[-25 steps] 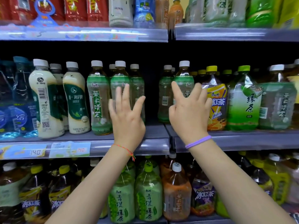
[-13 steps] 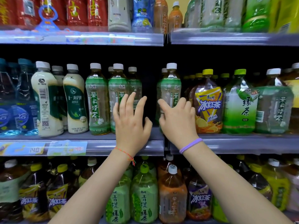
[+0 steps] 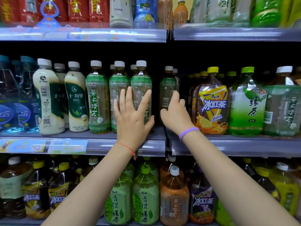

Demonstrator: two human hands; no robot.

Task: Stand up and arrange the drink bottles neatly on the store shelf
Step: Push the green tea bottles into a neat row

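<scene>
Three green-labelled jasmine tea bottles stand in a front row on the middle shelf [image 3: 104, 145]. My left hand [image 3: 132, 116] lies flat against the rightmost of them [image 3: 141, 79], fingers straight and spread, thumb at the bottle's right side. Across a dark gap to the right, another green tea bottle [image 3: 167, 88] stands further back. My right hand [image 3: 175, 115] curls round its lower part, thumb on the left and fingers on the right. Its base is hidden behind the hand.
Cream milk-tea bottles [image 3: 76, 98] and blue water bottles [image 3: 9, 111] fill the shelf's left. Large iced tea [image 3: 211, 105] and green tea [image 3: 247, 108] bottles stand close on the right. Shelves above and below are packed with drinks.
A green tea bottle has gone from the right section to the left row, beside the other two. My left hand now rests on it; my right hand has curled round the bottle behind.
</scene>
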